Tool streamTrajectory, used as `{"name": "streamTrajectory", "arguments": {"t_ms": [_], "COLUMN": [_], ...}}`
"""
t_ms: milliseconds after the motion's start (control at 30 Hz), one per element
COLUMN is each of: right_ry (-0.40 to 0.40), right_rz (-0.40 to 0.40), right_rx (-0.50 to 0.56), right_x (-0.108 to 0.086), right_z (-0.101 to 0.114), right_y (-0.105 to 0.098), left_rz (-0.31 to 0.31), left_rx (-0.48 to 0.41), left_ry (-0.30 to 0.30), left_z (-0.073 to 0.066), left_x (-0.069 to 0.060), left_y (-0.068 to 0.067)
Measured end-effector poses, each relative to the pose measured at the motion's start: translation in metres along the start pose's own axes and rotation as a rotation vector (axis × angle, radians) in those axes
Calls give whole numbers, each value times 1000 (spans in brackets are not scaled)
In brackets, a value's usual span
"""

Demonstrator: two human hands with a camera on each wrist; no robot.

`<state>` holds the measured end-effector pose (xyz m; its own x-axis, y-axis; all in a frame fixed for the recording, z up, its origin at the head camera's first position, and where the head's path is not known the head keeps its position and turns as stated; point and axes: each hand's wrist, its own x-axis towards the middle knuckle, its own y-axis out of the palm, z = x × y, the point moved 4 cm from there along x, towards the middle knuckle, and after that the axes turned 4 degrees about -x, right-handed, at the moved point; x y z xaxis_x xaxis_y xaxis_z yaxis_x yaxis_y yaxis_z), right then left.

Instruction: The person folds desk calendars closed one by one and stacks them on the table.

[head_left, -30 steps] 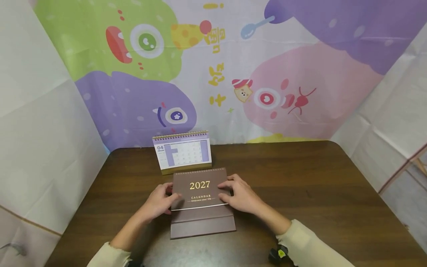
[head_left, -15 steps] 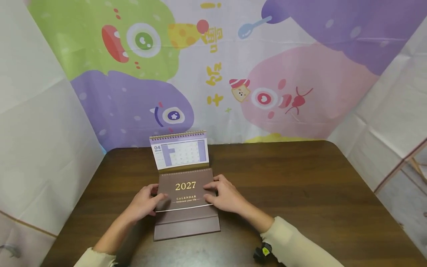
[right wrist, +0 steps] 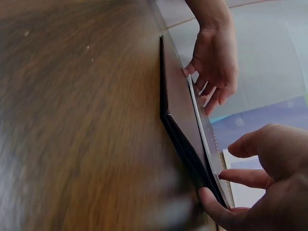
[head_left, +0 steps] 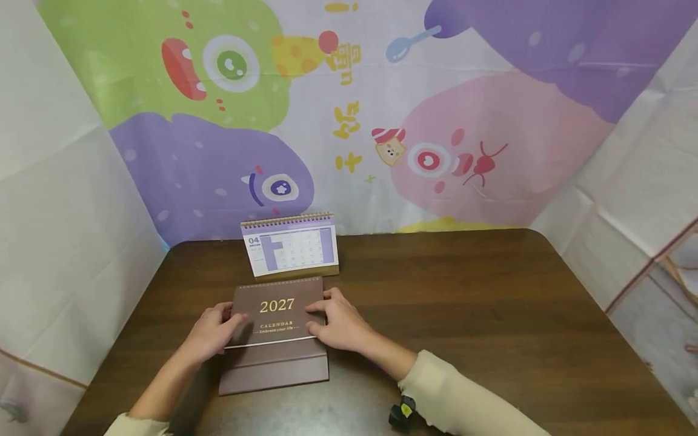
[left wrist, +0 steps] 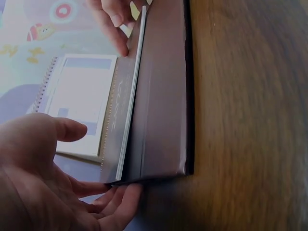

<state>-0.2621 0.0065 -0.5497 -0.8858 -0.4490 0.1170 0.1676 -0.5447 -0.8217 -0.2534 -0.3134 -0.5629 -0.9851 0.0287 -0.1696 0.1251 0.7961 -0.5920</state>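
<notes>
A brown 2027 desk calendar (head_left: 277, 324) leans back on its folded base near the table's left middle. My left hand (head_left: 207, 333) holds its left side edge; in the left wrist view the fingers (left wrist: 120, 207) touch that edge while the thumb stands apart from the cover. My right hand (head_left: 343, 321) grips the right side edge. In the right wrist view one finger lies at the page edge and another reaches the base side (right wrist: 211, 202). Right behind it stands a purple-and-white desk calendar (head_left: 291, 248) showing 04, touched by neither hand.
The dark wooden table (head_left: 463, 303) stretches to the right of the calendars. A cartoon-printed cloth (head_left: 360, 206) hangs along its back edge, with white cloth walls (head_left: 49, 181) at both sides.
Both hands have moved left with the brown calendar, bringing it from in front of the purple calendar's right part to its left part. The head view has shifted slightly.
</notes>
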Motion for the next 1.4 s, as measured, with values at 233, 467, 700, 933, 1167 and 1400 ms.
{"name": "streamTrajectory", "arguments": {"t_ms": [233,467,700,933,1167,1400], "right_ry": [-16,2,35,41,41,22], "right_rz": [27,44,79,85,86,74], "right_rx": [9,20,22,17,-3,-32], "right_x": [6,11,20,24,26,31], "right_z": [19,39,57,80,95,108], "right_y": [14,21,36,45,57,61], "left_rz": [-24,-44,-32,-43,1,-9], "left_rx": [76,171,213,236,227,205], "left_ry": [-27,-23,-71,-135,-185,-200], "left_z": [13,24,39,45,17,5], "left_x": [-7,-8,-11,-17,-38,-48], "left_y": [-18,-35,-52,-66,-75,-83]}}
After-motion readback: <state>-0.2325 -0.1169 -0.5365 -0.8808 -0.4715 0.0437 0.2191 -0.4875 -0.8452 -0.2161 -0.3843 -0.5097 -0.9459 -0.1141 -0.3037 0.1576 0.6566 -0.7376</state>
